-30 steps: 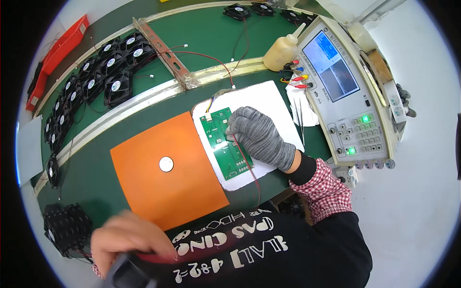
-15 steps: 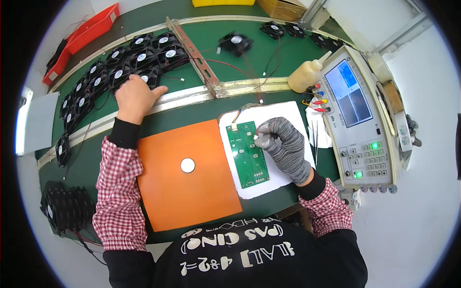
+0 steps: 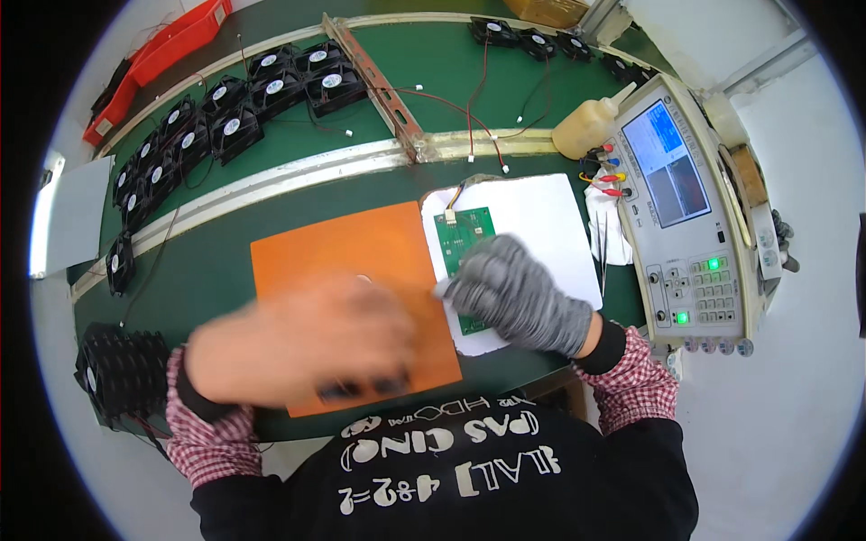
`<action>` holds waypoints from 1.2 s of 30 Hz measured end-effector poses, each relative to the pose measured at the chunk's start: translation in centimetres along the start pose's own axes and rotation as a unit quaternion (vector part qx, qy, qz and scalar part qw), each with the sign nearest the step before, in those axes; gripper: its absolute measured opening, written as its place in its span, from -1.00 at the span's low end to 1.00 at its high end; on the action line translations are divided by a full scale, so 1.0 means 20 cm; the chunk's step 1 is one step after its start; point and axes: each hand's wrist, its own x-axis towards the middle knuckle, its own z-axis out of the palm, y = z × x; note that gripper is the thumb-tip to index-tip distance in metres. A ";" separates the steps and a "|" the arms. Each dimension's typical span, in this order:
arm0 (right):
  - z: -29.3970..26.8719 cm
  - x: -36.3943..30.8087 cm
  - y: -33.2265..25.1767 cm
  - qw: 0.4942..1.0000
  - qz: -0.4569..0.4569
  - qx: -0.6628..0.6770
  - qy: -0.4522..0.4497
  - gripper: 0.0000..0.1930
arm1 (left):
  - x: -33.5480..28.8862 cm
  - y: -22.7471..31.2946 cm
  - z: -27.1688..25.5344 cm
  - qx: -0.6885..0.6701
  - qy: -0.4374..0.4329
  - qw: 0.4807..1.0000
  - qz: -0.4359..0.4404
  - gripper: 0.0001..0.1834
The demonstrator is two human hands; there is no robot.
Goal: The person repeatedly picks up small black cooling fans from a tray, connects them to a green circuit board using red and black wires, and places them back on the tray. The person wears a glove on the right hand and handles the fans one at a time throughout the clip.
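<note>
My bare left hand (image 3: 316, 338) is smeared by motion over the orange sheet (image 3: 298, 243), its fingers unclear. Partly beneath it, by the sheet's near edge, a black cooling fan (image 3: 361, 388) shows, also blurred; whether the hand grips it is not visible. In a grey knit glove, my right hand (image 3: 510, 293) is closed, fingertips pinched together at the left side of the green circuit board (image 3: 465, 225). Anything in that pinch is too small to make out. The board lies on a white pad (image 3: 541, 207) and is half covered by the glove.
Black fans (image 3: 234, 131) stand in rows at the far left, more fans (image 3: 538, 43) at the far right. A metal rail (image 3: 374, 90) divides the bench. To the right are a squeeze bottle (image 3: 585, 129), tweezers (image 3: 603, 257) and a test instrument (image 3: 672, 180) with a lit screen.
My left hand has come from the fan rows toward me over the orange sheet, where a fan now shows. The right hand moved nearer and left. The blurred far fan has left mid-bench.
</note>
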 end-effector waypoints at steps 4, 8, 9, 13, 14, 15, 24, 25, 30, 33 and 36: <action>-0.15 -0.03 0.09 0.980 0.160 -0.089 -0.074 -0.81 | -0.21 -0.11 -0.10 0.439 0.201 0.815 -0.320 -0.62; -0.06 -0.05 0.10 0.935 0.306 0.174 0.040 -0.84 | -0.13 -0.11 0.09 0.317 0.326 0.872 -0.182 -0.63; -0.04 -0.04 0.09 0.900 0.348 0.256 0.060 -0.84 | -0.08 -0.08 0.14 0.292 0.294 0.899 -0.144 -0.64; -0.04 -0.06 0.10 0.928 0.319 0.183 0.064 -0.85 | -0.03 -0.04 0.14 0.238 0.208 0.933 -0.172 -0.48; -0.04 -0.07 0.10 0.929 0.318 0.181 0.057 -0.84 | -0.05 -0.07 0.15 0.236 0.240 0.917 -0.213 -0.47; -0.03 -0.08 0.11 0.914 0.338 0.212 0.070 -0.84 | -0.07 -0.09 0.18 0.235 0.271 0.898 -0.254 -0.46; 0.02 -0.08 0.15 0.925 0.316 0.200 0.071 -0.88 | 0.01 -0.05 0.30 -0.031 0.279 0.929 -0.241 0.00; 0.02 -0.09 0.15 0.922 0.325 0.199 0.063 -0.88 | 0.01 -0.06 0.29 -0.040 0.279 0.929 -0.239 0.00; 0.03 -0.07 0.13 0.929 0.318 0.183 0.052 -0.87 | 0.01 -0.05 0.36 0.056 0.306 0.911 -0.270 -0.03; 0.04 -0.08 0.13 0.932 0.306 0.185 0.060 -0.85 | 0.02 -0.03 0.33 0.091 0.288 0.914 -0.272 -0.04; 0.05 -0.10 0.16 0.948 0.254 0.160 0.102 -0.85 | 0.03 0.10 0.24 0.205 0.333 0.892 -0.227 -0.03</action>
